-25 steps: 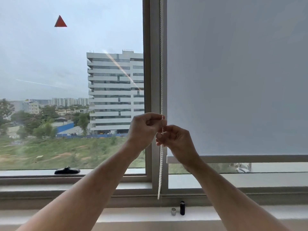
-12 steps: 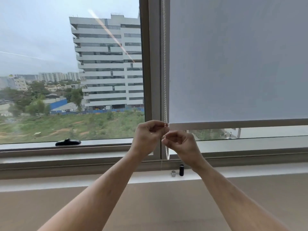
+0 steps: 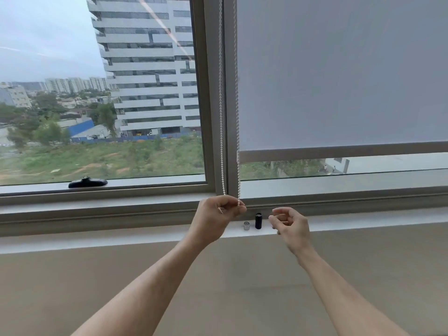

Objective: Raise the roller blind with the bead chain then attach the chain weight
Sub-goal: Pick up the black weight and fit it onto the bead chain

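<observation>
Left hand point(image 3: 215, 215) pinches bead chain point(image 3: 221, 105); right hand point(image 3: 291, 225) loose, empty.

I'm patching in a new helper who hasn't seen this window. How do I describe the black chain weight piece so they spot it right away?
Find the vertical window post where the white bead chain hangs. Directly below it, on the pale sill, two small cylinders stand upright between the left hand and the right hand. The black cylinder is the taller, right-hand one; its neighbour is a short silver cap.
</observation>
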{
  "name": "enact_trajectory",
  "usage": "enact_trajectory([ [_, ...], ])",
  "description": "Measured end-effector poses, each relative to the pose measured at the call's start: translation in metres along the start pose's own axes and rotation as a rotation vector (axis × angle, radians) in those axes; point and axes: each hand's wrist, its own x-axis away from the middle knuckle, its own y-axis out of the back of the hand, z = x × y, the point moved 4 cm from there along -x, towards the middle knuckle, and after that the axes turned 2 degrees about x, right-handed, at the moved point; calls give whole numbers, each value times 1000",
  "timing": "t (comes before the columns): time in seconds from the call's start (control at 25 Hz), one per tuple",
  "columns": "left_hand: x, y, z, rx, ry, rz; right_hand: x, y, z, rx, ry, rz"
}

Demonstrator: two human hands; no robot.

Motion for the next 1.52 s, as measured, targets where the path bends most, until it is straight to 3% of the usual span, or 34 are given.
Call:
enact_trajectory([
  [0.28, -6, -18, 34, -65, 57, -44, -33, -10, -78, 154, -144, 102],
  [0.6, -2, -31, 64, -144, 64, -99, -85, -46, -109, 351, -161, 169],
  [0.96, -4, -32, 79, 261, 197, -230, -111, -73, -126, 508, -132, 154],
  [1.28, -8, -32, 79, 318, 196, -189, -89, -70, -100, 343, -28, 66],
  [1.52, -9, -30, 72, 269, 158, -131, -48, -80, -48, 125, 58, 238],
])
